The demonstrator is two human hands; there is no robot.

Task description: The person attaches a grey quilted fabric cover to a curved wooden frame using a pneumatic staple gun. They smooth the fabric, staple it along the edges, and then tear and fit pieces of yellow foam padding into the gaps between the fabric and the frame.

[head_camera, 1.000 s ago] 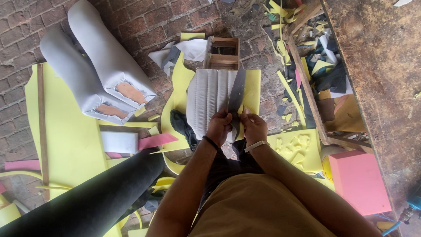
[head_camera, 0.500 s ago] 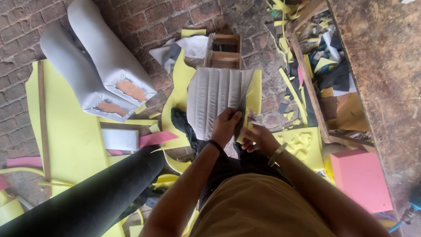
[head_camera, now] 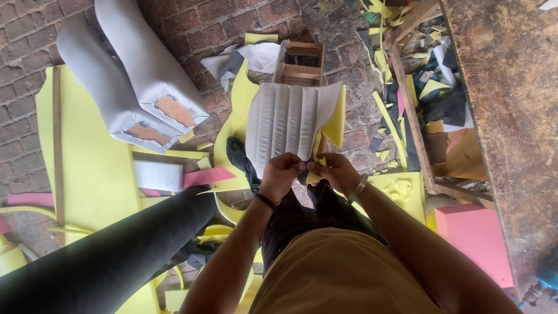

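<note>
Pinching the near edge of a white quilted cover panel with both hands, I hold it stretched out over my knees above the brick floor. My left hand is curled shut on the lower hem, knuckles up, with a dark band around the wrist. My right hand is closed just beside it, thumb and fingers gripping the same hem where the yellow foam backing peeks out along the right side; a metal bangle sits on that wrist. The two hands nearly touch each other at the middle of the hem.

The panel has stitched vertical ribs and hangs away from me, its far edge close to a small wooden frame on the bricks. To my left lie large sheets of yellow foam, and on them two grey upholstered cushions with their open undersides showing brown. A white foam block and a pink strip lie nearer me, and a dark fabric roll crosses the lower left corner. To my right are a worn workbench, a tray of scraps beside it, and a pink foam slab.
</note>
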